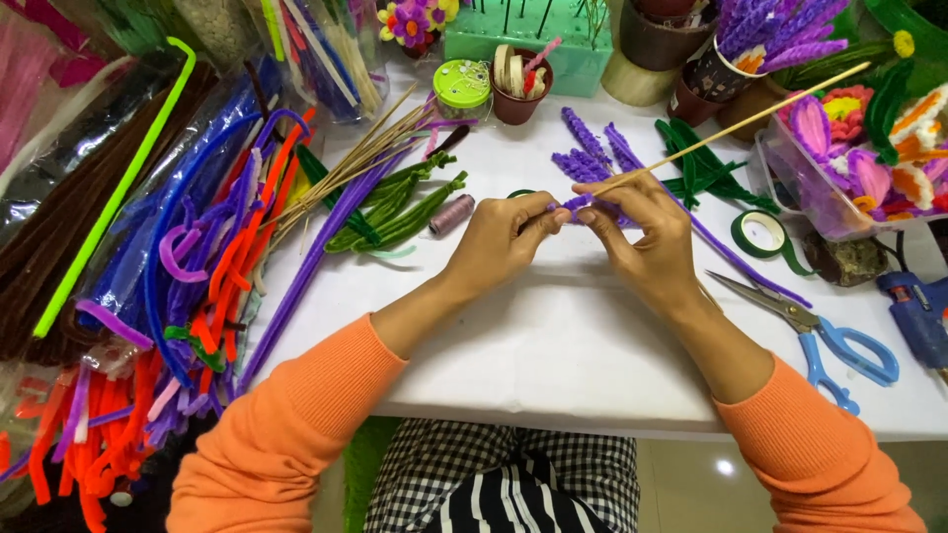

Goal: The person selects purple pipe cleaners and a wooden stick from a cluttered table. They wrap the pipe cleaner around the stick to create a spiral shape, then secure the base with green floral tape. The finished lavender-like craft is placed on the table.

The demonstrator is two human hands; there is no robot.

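Orange sleeves (296,434) come in nearest, over a white table (553,355). Both hands meet at mid-table: the left hand (499,242) and right hand (647,237) pinch a purple stem (583,205) between closed fingertips, wound on a thin wooden stick (750,118) slanting up past the right fingers. Blue scissors (825,341) lie right of the right wrist, green tape (758,233) beyond. Left of the left fingers, clear bags (59,178) hold mixed stems. Farthest, a round green-lidded tub (461,87).
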